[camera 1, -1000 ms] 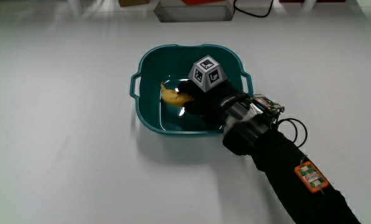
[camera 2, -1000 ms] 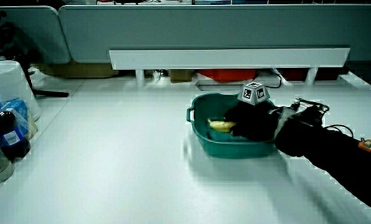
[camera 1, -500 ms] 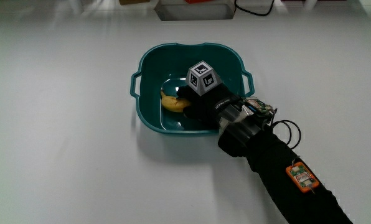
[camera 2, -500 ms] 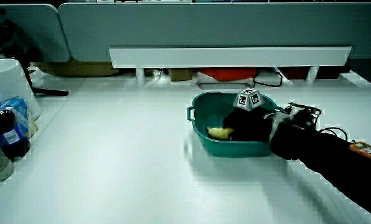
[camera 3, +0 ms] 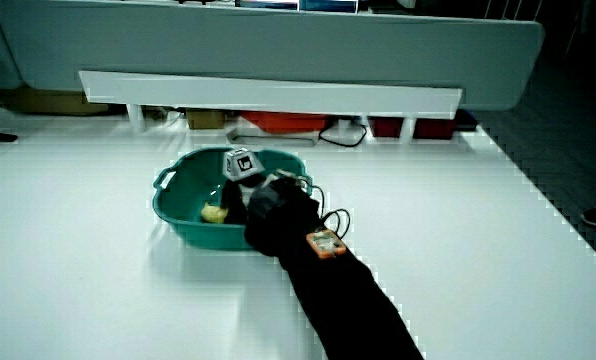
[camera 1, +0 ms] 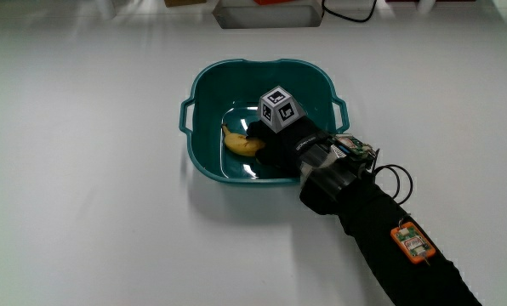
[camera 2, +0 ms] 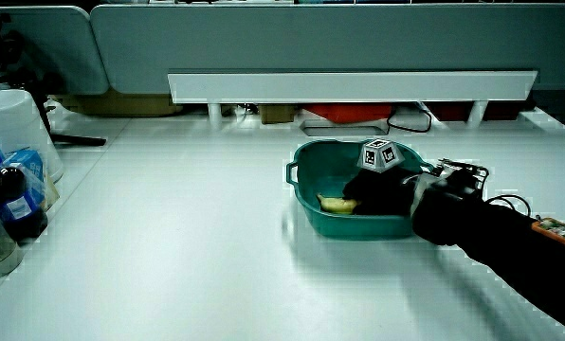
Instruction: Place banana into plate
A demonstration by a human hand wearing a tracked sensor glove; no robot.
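Resting lower now in the plate (camera 1: 204, 81), the banana (camera 1: 239, 143) stays in the hand (camera 1: 281, 143)'s grip.

— What carries everything?
— A white table (camera 1: 83, 212), glossy, with soft glare near its edge by the partition.
— And the partition?
— A low grey-blue partition (camera 2: 311, 38) runs along that edge in both side views, with a long white shelf (camera 2: 349, 87) on short legs in front of it.
— Anything else?
— Dark floor (camera 3: 578, 140) past the table's corner.
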